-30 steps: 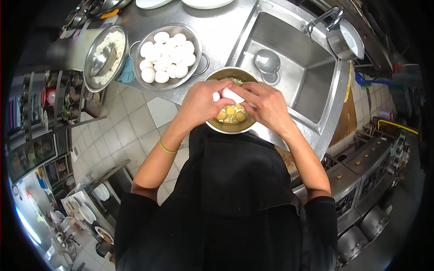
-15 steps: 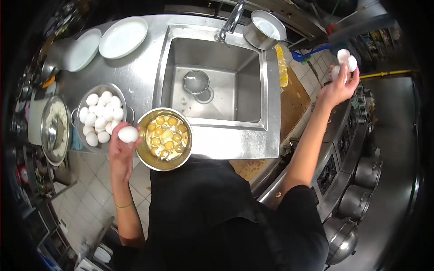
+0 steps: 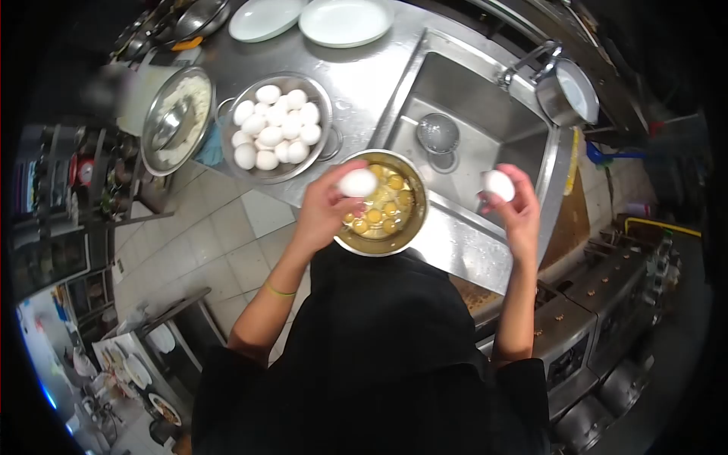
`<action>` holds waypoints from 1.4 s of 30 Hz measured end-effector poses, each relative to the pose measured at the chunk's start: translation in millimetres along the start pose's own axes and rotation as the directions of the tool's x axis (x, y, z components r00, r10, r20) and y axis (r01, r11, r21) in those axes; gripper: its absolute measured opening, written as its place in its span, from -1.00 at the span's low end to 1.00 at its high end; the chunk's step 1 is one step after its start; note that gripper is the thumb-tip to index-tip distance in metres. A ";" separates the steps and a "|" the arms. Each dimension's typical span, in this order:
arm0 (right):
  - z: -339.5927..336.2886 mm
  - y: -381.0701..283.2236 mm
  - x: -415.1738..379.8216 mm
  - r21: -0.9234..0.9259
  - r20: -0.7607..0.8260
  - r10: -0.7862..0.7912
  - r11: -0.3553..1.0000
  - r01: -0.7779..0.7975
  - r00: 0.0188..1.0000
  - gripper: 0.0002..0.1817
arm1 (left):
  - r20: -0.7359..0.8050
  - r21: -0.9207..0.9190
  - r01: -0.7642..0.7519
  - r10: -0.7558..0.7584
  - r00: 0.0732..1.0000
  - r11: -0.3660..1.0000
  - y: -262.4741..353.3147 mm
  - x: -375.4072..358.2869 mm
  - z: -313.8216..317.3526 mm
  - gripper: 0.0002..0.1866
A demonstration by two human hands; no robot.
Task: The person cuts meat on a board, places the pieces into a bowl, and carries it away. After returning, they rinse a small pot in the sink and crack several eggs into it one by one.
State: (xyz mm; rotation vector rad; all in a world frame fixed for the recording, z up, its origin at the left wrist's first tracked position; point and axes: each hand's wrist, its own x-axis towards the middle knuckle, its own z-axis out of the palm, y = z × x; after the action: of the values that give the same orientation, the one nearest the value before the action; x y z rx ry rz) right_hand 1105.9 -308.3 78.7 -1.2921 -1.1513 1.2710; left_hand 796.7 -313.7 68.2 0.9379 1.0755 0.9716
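Observation:
A whole white egg (image 3: 357, 183) is pinched in the fingers of my left hand (image 3: 324, 208), over the left part of a metal pot (image 3: 419, 216). Several yellow yolks in clear egg white (image 3: 389, 208) lie in the pot, partly hidden by that hand. My right hand (image 3: 519, 208) grips another white egg (image 3: 498, 186) above the counter edge by the sink, to the right of the pot. It looks whole, though fingers cover part of it. Left of the pot stands a metal colander (image 3: 322, 98) heaped with several white eggs (image 3: 282, 125).
The sink (image 3: 493, 95) holds a round strainer (image 3: 438, 134). By the faucet (image 3: 531, 64) stands a pot with pale contents (image 3: 565, 98). Two white oval dishes (image 3: 345, 23) sit at the back. A bowl of white powder (image 3: 199, 121) is far left; stoves (image 3: 584, 334) are at right.
My right hand has come in from the far right; the cracked shell pieces it held are gone, and an egg is in it. My left hand has brought its egg over the pot. The view has turned.

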 end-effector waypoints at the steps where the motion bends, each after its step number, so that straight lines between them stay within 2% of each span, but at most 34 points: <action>1: 27.3 -1.0 -7.3 -0.319 0.019 -0.192 0.929 0.188 0.981 -0.51 | 0.000 0.034 -0.021 0.021 1.000 0.999 0.2 0.6 4.5 -0.50; 2: 50.6 -18.1 -11.6 -0.567 0.191 -0.466 0.666 0.485 0.864 -0.48 | 0.006 0.186 -0.095 0.096 0.995 0.978 1.5 2.3 8.9 -0.52; 3: 72.5 -22.4 -10.7 -0.475 0.233 -0.698 0.526 0.706 0.677 -0.46 | 0.027 0.329 -0.165 0.166 0.986 0.930 2.4 2.8 13.2 -0.54; 5: 97.6 -24.0 -19.1 -0.370 0.171 -0.828 0.449 0.813 0.535 -0.46 | 0.008 0.344 -0.172 0.180 0.984 0.923 5.3 3.2 20.4 -0.54; 7: 114.4 -9.9 -15.2 -0.324 0.124 -0.891 0.379 0.867 0.437 -0.48 | -0.010 0.353 -0.187 0.203 0.979 0.917 5.1 3.6 24.0 -0.53; 9: 122.3 -7.4 -9.6 -0.400 0.332 -0.592 0.617 0.678 0.735 -0.46 | -0.031 0.292 -0.222 0.241 0.970 0.930 1.5 3.9 24.5 -0.51; 10: 126.8 2.4 -12.3 -0.162 0.155 -0.413 0.886 0.435 0.897 -0.56 | -0.036 0.290 -0.225 0.245 0.969 0.930 -0.7 3.8 21.6 -0.51; 11: 120.5 4.1 -9.7 -0.158 0.165 -0.416 0.884 0.440 0.894 -0.56 | -0.030 0.309 -0.202 0.222 0.975 0.929 -2.7 3.5 16.8 -0.52; 12: 111.2 0.6 -5.0 0.316 0.082 -0.234 0.928 0.197 0.969 -0.62 | -0.027 0.329 -0.177 0.197 0.980 0.928 -3.5 2.9 12.0 -0.52; 13: 107.2 -4.5 -4.0 0.720 0.096 -0.007 0.691 -0.065 0.995 -0.67 | -0.034 0.328 -0.167 0.189 0.981 0.930 -4.0 0.4 8.9 -0.52; 14: 108.1 -6.5 -1.3 0.657 0.109 0.001 0.751 -0.073 0.994 -0.72 | -0.036 0.310 -0.176 0.196 0.980 0.935 -4.3 -0.6 7.1 -0.53; 15: 108.2 -2.3 1.9 0.655 0.107 0.001 0.752 -0.072 0.994 -0.72 | -0.034 0.291 -0.192 0.211 0.977 0.937 -3.9 0.2 6.4 -0.53; 16: 108.6 2.6 5.1 0.424 0.217 0.064 0.893 -0.154 0.974 -0.74 | -0.028 0.289 -0.196 0.213 0.977 0.937 -3.8 1.2 6.0 -0.53; 17: 108.9 3.5 6.4 0.157 0.300 0.156 0.965 -0.210 0.941 -0.76 | -0.008 0.251 -0.200 0.208 0.978 0.947 -4.6 1.7 5.6 -0.54; 18: 113.6 2.7 4.9 -0.063 0.314 0.158 0.987 -0.145 0.936 -0.70 | 0.012 0.213 -0.199 0.202 0.979 0.956 -6.1 1.7 5.6 -0.55; 19: 118.7 4.5 4.2 -0.065 0.306 0.160 0.987 -0.147 0.938 -0.70 | 0.018 0.210 -0.198 0.199 0.980 0.957 -8.2 2.2 5.3 -0.55; 21: 127.1 10.6 6.4 -0.187 0.282 0.119 0.980 -0.067 0.952 -0.65 | 0.059 0.309 -0.315 0.312 0.948 0.897 -11.4 4.7 3.8 -0.56; 22: 129.9 11.4 7.5 -0.209 0.251 0.074 0.978 -0.020 0.965 -0.64 | 0.056 0.307 -0.315 0.313 0.948 0.898 -8.6 4.3 4.3 -0.56; 24: 136.8 11.6 5.3 -0.219 0.216 0.053 0.976 -0.004 0.975 -0.63 | 0.031 0.479 -0.280 0.303 0.952 0.832 -0.5 2.5 5.7 -0.58; 25: 139.6 11.8 4.1 -0.228 0.177 0.031 0.973 0.010 0.984 -0.61 | 0.028 0.479 -0.278 0.302 0.953 0.833 -3.2 2.8 6.3 -0.58; 27: 142.2 11.1 3.1 -0.273 0.166 0.016 0.962 0.031 0.986 -0.60 | 0.046 0.568 -0.342 0.387 0.921 0.748 -10.9 5.7 9.0 -0.55; 32: 139.3 7.9 3.8 -0.383 0.157 -0.019 0.920 0.079 0.987 -0.59 | 0.051 0.602 -0.365 0.423 0.905 0.710 -15.3 10.0 5.7 -0.55; 34: 128.4 19.1 8.0 -0.442 0.142 -0.162 0.873 0.209 0.977 -0.59 | 0.053 0.625 -0.359 0.421 0.906 0.693 -12.9 9.6 -2.3 -0.54; 35: 123.1 19.4 9.6 -0.441 0.144 -0.159 0.873 0.207 0.977 -0.59 | 0.064 0.616 -0.331 0.374 0.925 0.714 -10.1 8.2 -6.5 -0.50; 37: 116.2 14.9 13.0 -0.591 0.324 -0.440 0.597 0.542 0.838 -0.52 | 0.076 0.611 -0.301 0.324 0.943 0.732 -4.4 6.8 -8.3 -0.45; 39: 117.2 -1.3 6.8 -0.601 0.382 -0.400 0.577 0.553 0.833 -0.45 | 0.101 0.510 -0.298 0.287 0.953 0.807 2.9 5.3 -9.2 -0.40; 40: 119.5 -3.7 4.6 -0.604 0.436 -0.348 0.570 0.557 0.830 -0.45 | 0.093 0.438 -0.333 0.326 0.941 0.835 -5.6 7.0 -9.7 -0.35; 41: 124.4 -3.8 3.7 -0.600 0.490 -0.300 0.565 0.566 0.818 -0.44 | 0.080 0.447 -0.287 0.282 0.956 0.847 -1.3 4.4 -5.7 -0.33; 42: 129.3 1.3 3.5 -0.529 0.474 -0.265 0.676 0.512 0.840 -0.45 | 0.114 0.453 -0.248 0.220 0.969 0.856 4.2 2.3 -3.7 -0.33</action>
State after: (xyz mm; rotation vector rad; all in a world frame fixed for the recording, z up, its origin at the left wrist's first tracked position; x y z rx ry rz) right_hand 976.6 -303.1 76.6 -1.1805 -2.1519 0.8061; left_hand 792.9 -309.9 70.8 1.5131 1.1881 0.8890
